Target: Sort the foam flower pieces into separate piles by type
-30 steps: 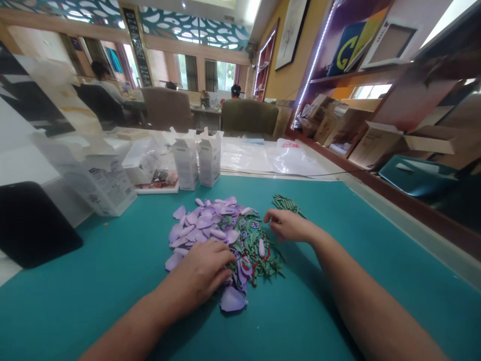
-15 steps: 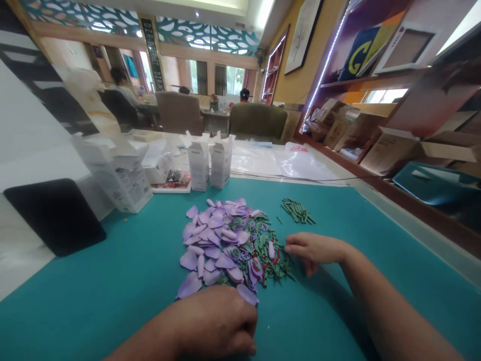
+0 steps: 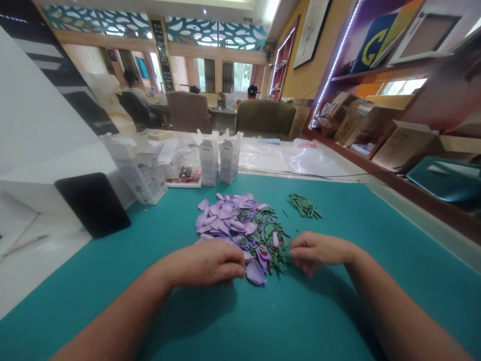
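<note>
Nearby, open white cartons [image 3: 208, 159] hide their contents; left hand [image 3: 201, 263] and right hand [image 3: 319, 249] curl empty fingers [image 3: 300, 250].

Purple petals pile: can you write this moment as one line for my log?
left hand: at purple petals | right hand: beside green leaf pieces | surface: teal mat

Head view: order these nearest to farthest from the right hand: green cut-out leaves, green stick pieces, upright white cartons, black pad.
From the right hand:
1. Green cut-out leaves: left, beside it
2. Green stick pieces: ahead
3. Upright white cartons: ahead, left
4. Black pad: far left
</note>
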`<move>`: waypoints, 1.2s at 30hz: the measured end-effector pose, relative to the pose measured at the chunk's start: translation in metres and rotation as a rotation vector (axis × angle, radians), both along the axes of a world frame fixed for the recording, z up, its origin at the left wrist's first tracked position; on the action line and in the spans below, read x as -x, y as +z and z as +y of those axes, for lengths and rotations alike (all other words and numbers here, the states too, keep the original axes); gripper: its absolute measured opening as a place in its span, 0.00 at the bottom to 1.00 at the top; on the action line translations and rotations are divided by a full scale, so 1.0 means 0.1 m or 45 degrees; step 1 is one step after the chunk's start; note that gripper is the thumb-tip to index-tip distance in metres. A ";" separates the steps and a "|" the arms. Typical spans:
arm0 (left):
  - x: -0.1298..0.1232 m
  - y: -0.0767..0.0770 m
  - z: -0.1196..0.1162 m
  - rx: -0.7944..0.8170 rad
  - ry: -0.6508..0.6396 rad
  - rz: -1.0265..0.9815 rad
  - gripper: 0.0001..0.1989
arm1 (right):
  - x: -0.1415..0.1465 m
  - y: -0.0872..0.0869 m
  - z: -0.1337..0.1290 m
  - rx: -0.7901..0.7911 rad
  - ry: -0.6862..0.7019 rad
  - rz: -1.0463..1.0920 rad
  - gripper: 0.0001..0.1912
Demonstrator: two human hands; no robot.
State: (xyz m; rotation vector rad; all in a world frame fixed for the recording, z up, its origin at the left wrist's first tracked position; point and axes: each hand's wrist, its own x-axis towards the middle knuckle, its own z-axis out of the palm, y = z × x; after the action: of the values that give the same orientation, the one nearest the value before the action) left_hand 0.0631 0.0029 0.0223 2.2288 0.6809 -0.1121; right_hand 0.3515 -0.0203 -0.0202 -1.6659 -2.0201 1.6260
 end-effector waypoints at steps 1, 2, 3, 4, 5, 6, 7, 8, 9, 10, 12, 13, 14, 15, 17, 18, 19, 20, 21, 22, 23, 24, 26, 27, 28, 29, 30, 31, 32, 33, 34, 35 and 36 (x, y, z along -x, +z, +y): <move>0.06 0.02 -0.01 -0.004 -0.022 0.059 0.10 | 0.02 -0.02 -0.02 0.057 0.067 -0.015 0.20; 0.13 0.01 -0.03 -0.005 -0.053 0.122 0.10 | 0.04 -0.05 -0.03 0.095 0.122 -0.024 0.20; 0.20 -0.01 -0.06 0.004 -0.083 0.188 0.09 | 0.08 -0.07 -0.03 0.119 0.160 -0.028 0.20; 0.27 -0.04 -0.10 0.023 -0.102 0.245 0.09 | 0.12 -0.10 -0.02 0.128 0.184 -0.028 0.19; 0.33 -0.09 -0.13 0.051 -0.097 0.293 0.09 | 0.16 -0.11 -0.02 0.130 0.193 -0.027 0.18; 0.38 -0.13 -0.17 0.083 -0.076 0.328 0.09 | 0.20 -0.13 0.00 0.119 0.192 -0.020 0.17; 0.42 -0.18 -0.19 0.108 -0.047 0.343 0.08 | 0.24 -0.13 0.01 0.094 0.183 -0.008 0.16; 0.44 -0.22 -0.21 0.113 -0.017 0.339 0.08 | 0.27 -0.14 0.02 0.059 0.169 0.009 0.15; 0.45 -0.25 -0.22 0.100 0.006 0.321 0.08 | 0.29 -0.14 0.02 0.016 0.146 0.029 0.14; 0.44 -0.28 -0.21 0.070 0.021 0.293 0.08 | 0.31 -0.14 0.03 -0.030 0.116 0.049 0.13; 0.39 -0.31 -0.18 -0.014 0.030 0.232 0.08 | 0.34 -0.15 0.04 -0.103 0.046 0.078 0.12; 0.35 -0.32 -0.16 -0.048 0.029 0.210 0.08 | 0.35 -0.16 0.03 -0.124 0.014 0.083 0.11; 0.31 -0.32 -0.14 -0.073 0.032 0.195 0.08 | 0.36 -0.17 0.03 -0.134 -0.010 0.085 0.11; 0.27 -0.32 -0.13 -0.097 0.040 0.184 0.08 | 0.36 -0.18 0.03 -0.133 -0.025 0.089 0.11; 0.20 -0.30 -0.12 -0.143 0.055 0.167 0.09 | 0.33 -0.18 0.03 -0.118 -0.041 0.101 0.12; 0.16 -0.29 -0.14 -0.151 0.052 0.153 0.09 | 0.30 -0.18 0.03 -0.118 -0.053 0.110 0.13; 0.12 -0.28 -0.16 -0.146 0.037 0.130 0.09 | 0.27 -0.17 0.05 -0.132 -0.079 0.123 0.13; 0.09 -0.28 -0.19 -0.132 0.009 0.098 0.09 | 0.23 -0.16 0.07 -0.167 -0.124 0.137 0.14; 0.04 -0.28 -0.23 -0.113 -0.026 0.063 0.09 | 0.20 -0.15 0.11 -0.225 -0.189 0.153 0.14; 0.00 -0.28 -0.26 -0.096 -0.063 0.031 0.10 | 0.16 -0.14 0.15 -0.301 -0.268 0.168 0.14; -0.04 -0.29 -0.28 -0.089 -0.097 0.007 0.10 | 0.13 -0.12 0.20 -0.383 -0.351 0.177 0.14; -0.09 -0.30 -0.30 -0.091 -0.128 -0.008 0.11 | 0.10 -0.11 0.26 -0.460 -0.423 0.172 0.13; -0.16 -0.34 -0.30 -0.106 -0.164 -0.027 0.13 | 0.07 -0.11 0.38 -0.584 -0.497 0.110 0.10; -0.18 -0.36 -0.28 -0.109 -0.171 -0.038 0.13 | 0.07 -0.11 0.42 -0.629 -0.486 0.058 0.08; -0.20 -0.38 -0.26 -0.110 -0.167 -0.053 0.13 | 0.08 -0.11 0.46 -0.668 -0.439 -0.001 0.06; -0.21 -0.40 -0.24 -0.108 -0.153 -0.070 0.13 | 0.08 -0.12 0.48 -0.706 -0.364 -0.064 0.04; -0.21 -0.42 -0.22 -0.100 -0.134 -0.084 0.13 | 0.10 -0.13 0.50 -0.745 -0.271 -0.129 0.04; -0.20 -0.43 -0.20 -0.086 -0.116 -0.095 0.13 | 0.11 -0.14 0.50 -0.777 -0.173 -0.193 0.05; -0.19 -0.43 -0.19 -0.065 -0.098 -0.107 0.12 | 0.13 -0.15 0.50 -0.799 -0.083 -0.252 0.06; -0.18 -0.43 -0.18 -0.040 -0.080 -0.122 0.12 | 0.14 -0.16 0.50 -0.812 -0.012 -0.304 0.06; -0.16 -0.43 -0.17 -0.010 -0.063 -0.141 0.12 | 0.16 -0.16 0.49 -0.820 0.039 -0.351 0.07; -0.15 -0.42 -0.16 0.020 -0.044 -0.166 0.12 | 0.17 -0.17 0.48 -0.825 0.072 -0.389 0.07; -0.13 -0.40 -0.15 0.045 -0.019 -0.199 0.11 | 0.18 -0.18 0.48 -0.826 0.097 -0.415 0.08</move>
State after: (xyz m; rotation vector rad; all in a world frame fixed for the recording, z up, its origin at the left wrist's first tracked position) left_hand 0.0758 -0.0119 -0.0180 2.1827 0.5730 0.0417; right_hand 0.3336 0.0278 -0.0379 -1.6650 -2.4121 0.5991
